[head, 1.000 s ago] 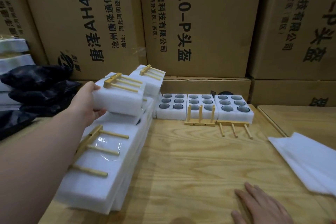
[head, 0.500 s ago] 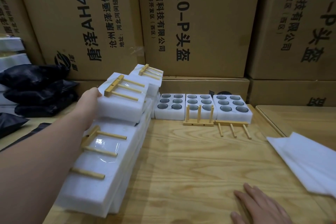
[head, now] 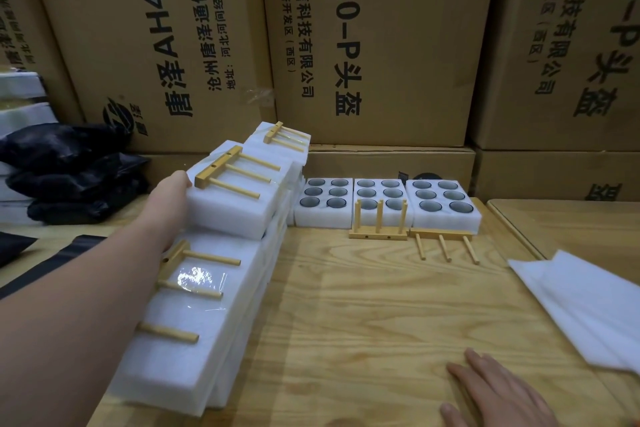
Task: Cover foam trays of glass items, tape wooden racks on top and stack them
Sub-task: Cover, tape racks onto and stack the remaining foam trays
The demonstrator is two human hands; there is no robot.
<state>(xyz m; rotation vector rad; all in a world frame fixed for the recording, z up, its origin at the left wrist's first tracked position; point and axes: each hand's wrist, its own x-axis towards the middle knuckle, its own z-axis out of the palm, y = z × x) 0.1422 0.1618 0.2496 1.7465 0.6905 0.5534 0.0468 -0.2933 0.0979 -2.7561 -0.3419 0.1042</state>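
cardboard boxes [head: 374, 45] wall 12 o'clock | three open foam trays [head: 386, 203] of glasses before them, two loose racks [head: 378, 224] in front | white sheets [head: 581, 305] 3 o'clock | left hand [head: 171, 196] touches covered tray [head: 239, 204] atop stack, 10 o'clock, grip hidden, cannot tell | right hand [head: 498, 395] flat on table [head: 363, 322], 5 o'clock

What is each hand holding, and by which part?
The left hand is at the left end of the foam pack; its grip is hidden. The right hand holds nothing.
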